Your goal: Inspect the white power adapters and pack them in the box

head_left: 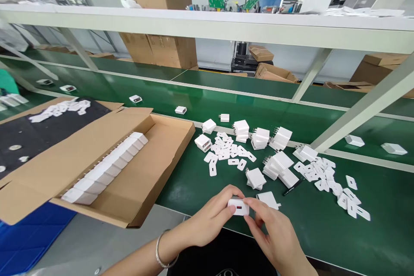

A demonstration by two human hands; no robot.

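Between my hands, near the front edge of the green bench, is a white USB charger (238, 208), its face with a red slot turned up towards me. My left hand (211, 217) is closed round its left side with thumb and fingers. My right hand (274, 226) pinches its right end between index finger and thumb. Just beyond my right fingertips lies another white charger block (269, 199). Further off stand stacked white chargers (255, 178), prongs showing on some. Loose white slotted face plates (226, 148) lie in a heap behind them, with a second heap of plates (328, 177) to the right.
An open cardboard box (174, 168) on the left holds a row of white chargers (110, 168). A black pen (293, 186) lies among the chargers. Spaced chargers (136, 98) sit on the green strip (213, 101) behind. A white shelf (207, 26) crosses above, with a slanted post (365, 99) at right.
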